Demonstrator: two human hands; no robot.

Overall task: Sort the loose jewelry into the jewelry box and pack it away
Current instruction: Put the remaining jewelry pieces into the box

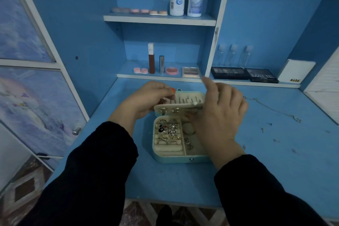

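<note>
- Black sleeves (pixel 88 180) cover both forearms, which reach in from the bottom corners and meet over the middle of the blue table (pixel 165 180).
- Between the wrists sits the mint jewelry box (pixel 172 158), open, with its front wall toward the camera.
- Its cream ring rolls on the left hold several rings (pixel 168 130). The narrow compartment on the right holds a few small charms and a hoop.
- A cream earring panel (pixel 179 106) is raised over the back of the box, tilted, with studs pinned along it. The lid (pixel 187 95) stands open behind it.
- The left hand (pixel 146 99) grips the panel's left end, fingers curled, the orange-nailed thumb up by the lid's corner.
- The right hand (pixel 218 115) lies palm down over the box's right side, covering the panel's right end. Its index finger points up and the other fingers bend down. I cannot tell whether they pinch anything.
- A thin necklace chain (pixel 271 108) lies on the table to the right, well apart from both hands, with a few loose earrings (pixel 263 130) scattered near it.
</note>
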